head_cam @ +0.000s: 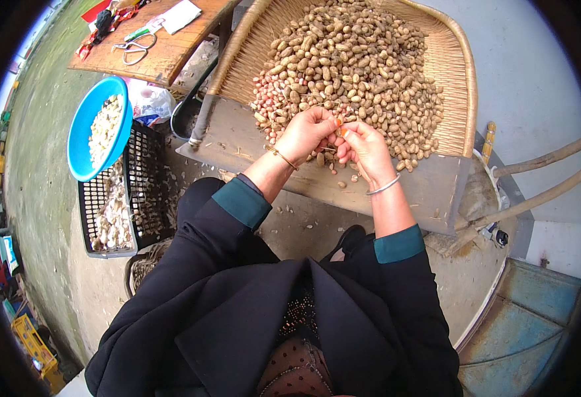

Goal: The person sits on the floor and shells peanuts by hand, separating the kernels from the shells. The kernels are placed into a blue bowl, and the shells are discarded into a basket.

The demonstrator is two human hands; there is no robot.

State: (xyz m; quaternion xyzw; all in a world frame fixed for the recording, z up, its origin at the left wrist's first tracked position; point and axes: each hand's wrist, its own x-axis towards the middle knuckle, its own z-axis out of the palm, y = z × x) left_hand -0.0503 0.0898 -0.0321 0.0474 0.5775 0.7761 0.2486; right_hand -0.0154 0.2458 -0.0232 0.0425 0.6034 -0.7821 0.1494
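Observation:
My left hand (309, 133) and my right hand (367, 148) meet fingertip to fingertip over the front of a large woven winnowing basket (453, 99). Their thumbs and forefingers, with orange nails, pinch something small, apparently a peanut, mostly hidden by the fingers. A broad heap of unshelled peanuts (355, 59) fills the basket behind the hands. To the left of the heap lie reddish-pink peanut kernels (265, 94). Loose peanuts and bits of shell rest on the basket's flat grey-brown front lip (409, 193), below my hands.
At left, a blue plastic basin (78, 144) of pale pieces tilts on a black mesh crate (130, 198) holding whitish husks. Scissors (135, 49) lie on a wooden table (107, 57). Two wooden poles (543, 161) jut in at right, near a blue metal panel (528, 317).

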